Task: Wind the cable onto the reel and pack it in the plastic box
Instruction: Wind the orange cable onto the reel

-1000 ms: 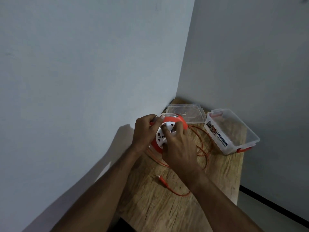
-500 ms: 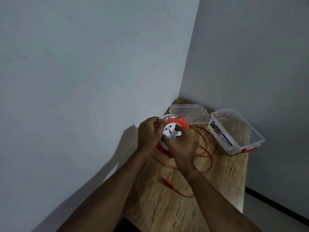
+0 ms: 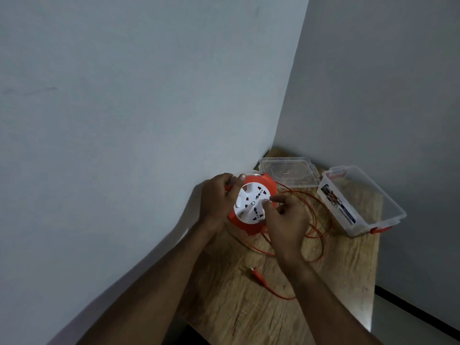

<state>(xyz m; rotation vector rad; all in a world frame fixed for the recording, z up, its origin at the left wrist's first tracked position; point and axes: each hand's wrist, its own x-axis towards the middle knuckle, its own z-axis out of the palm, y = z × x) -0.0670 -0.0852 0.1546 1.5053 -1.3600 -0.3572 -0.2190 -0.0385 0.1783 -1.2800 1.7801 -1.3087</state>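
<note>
Round orange reel [image 3: 251, 204] (glossy plastic)

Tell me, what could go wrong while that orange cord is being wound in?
The loose cable lies in overlapping loops on the table, so it may snag or knot as it is drawn in. The plug could whip across the wood as slack runs out. The left hand grips only the edge of the tilted reel while the right hand works its face, so it might slip.
</note>
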